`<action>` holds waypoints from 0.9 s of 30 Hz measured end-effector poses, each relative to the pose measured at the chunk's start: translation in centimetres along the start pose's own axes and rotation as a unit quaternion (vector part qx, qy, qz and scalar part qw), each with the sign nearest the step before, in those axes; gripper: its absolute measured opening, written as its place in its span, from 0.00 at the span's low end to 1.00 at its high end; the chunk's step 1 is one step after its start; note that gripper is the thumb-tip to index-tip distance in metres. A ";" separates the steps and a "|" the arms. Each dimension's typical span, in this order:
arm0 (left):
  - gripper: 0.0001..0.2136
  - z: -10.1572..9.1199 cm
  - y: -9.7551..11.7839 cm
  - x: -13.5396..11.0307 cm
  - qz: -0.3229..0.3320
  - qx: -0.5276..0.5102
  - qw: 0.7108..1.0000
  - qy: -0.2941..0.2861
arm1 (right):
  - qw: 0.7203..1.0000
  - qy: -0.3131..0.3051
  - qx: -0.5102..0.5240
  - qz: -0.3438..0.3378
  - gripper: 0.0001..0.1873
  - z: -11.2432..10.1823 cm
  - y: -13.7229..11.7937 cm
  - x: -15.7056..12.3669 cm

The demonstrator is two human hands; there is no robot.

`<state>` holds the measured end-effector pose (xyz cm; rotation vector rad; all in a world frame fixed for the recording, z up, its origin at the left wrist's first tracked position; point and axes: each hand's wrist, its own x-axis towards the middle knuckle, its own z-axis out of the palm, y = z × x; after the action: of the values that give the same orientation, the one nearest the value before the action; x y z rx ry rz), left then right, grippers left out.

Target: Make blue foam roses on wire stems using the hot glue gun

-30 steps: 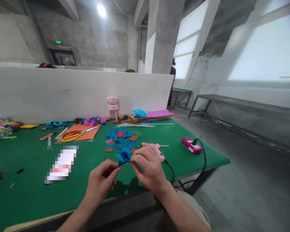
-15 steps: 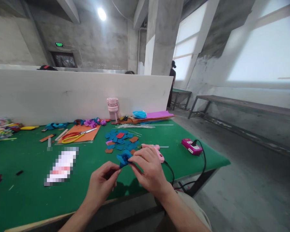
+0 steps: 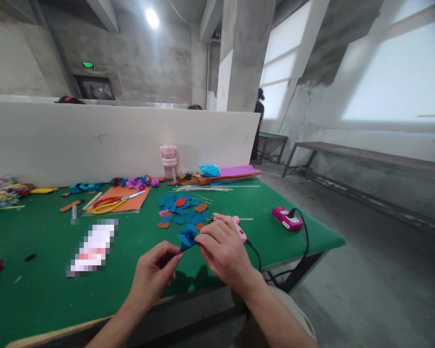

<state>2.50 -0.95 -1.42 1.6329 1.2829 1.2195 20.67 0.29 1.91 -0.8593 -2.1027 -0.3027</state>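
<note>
Holds the blue crepe-like flower (image 3: 188,235) just above the near part of the green tabletop (image 3: 130,251). With the left hand (image 3: 154,266), pinches the flower's tapering lower tip between thumb and forefinger; with the right hand (image 3: 223,245), grips the petals' right edge in the fingertips. Compared with half a second ago, sits slightly turned, with less petal jutting out leftward; suggests a small pressing or settling of the outer layer, not a fresh addition. Looks soft and matte, spiralled around a dark centre. Has for neighbours flat, blunt-cornered blue and brown pieces (image 3: 181,211), plus a smooth pink glue gun (image 3: 241,230) partly hidden behind the right hand, with a translucent glue stick (image 3: 247,219).
</note>
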 end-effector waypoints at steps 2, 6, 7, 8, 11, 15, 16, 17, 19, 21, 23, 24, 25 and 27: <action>0.05 0.0 0.0 0.0 -0.001 -0.004 1.000 -0.002 | 1.000 -0.001 -0.005 -0.004 0.07 0.0 0.0 0.0; 0.05 -0.1 0.0 -0.1 -0.001 -0.002 1.000 0.001 | 1.000 -0.007 -0.010 -0.005 0.06 -0.3 -0.2 0.2; 0.05 -0.1 0.0 -0.1 -0.001 0.000 1.000 0.001 | 1.000 -0.007 -0.010 -0.006 0.05 -0.3 -0.3 0.2; 0.05 -0.2 0.0 -0.1 0.000 0.002 1.000 0.000 | 1.000 -0.004 -0.009 -0.007 0.05 -0.4 -0.3 0.2; 0.05 -0.2 -0.1 0.0 -0.001 0.003 1.000 -0.004 | 1.000 0.008 -0.009 -0.011 0.05 -0.3 -0.3 0.1; 0.06 -0.1 0.1 0.0 -0.016 -0.014 1.000 -0.008 | 0.999 0.028 -0.004 -0.019 0.05 0.0 -0.3 0.0; 0.06 -0.1 0.2 0.0 -0.020 -0.019 1.000 -0.006 | 0.999 0.029 0.001 -0.021 0.05 0.0 -0.3 0.0; 0.06 -0.1 0.2 0.0 -0.022 -0.023 0.999 -0.005 | 0.999 0.029 0.005 -0.022 0.05 0.1 -0.4 -0.1; 0.06 -0.1 0.4 0.0 -0.026 -0.027 0.999 -0.003 | 0.999 0.029 0.015 -0.023 0.05 0.1 -0.5 -0.1; 0.06 -0.1 0.5 0.0 -0.025 -0.029 0.999 -0.005 | 0.999 0.030 0.027 -0.020 0.05 0.0 -0.6 -0.1; 0.06 -0.1 0.6 0.0 -0.023 -0.028 0.999 -0.006 | 0.999 0.030 0.039 -0.014 0.05 -0.2 -0.7 0.0; 0.06 -0.1 0.6 0.0 -0.022 -0.026 0.999 -0.006 | 0.999 0.028 0.043 -0.011 0.05 -0.3 -0.8 0.0; 0.06 -0.1 0.6 0.0 -0.021 -0.023 0.999 -0.006 | 0.999 0.025 0.047 -0.008 0.05 -0.3 -0.8 0.1; 0.06 -0.1 0.6 0.0 -0.021 -0.019 1.000 -0.003 | 0.998 0.018 0.053 -0.003 0.06 -0.5 -0.9 0.1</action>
<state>2.59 -1.11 -0.84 1.5729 1.2759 1.2050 20.30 -0.51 2.37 -0.7788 -2.0694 -0.2058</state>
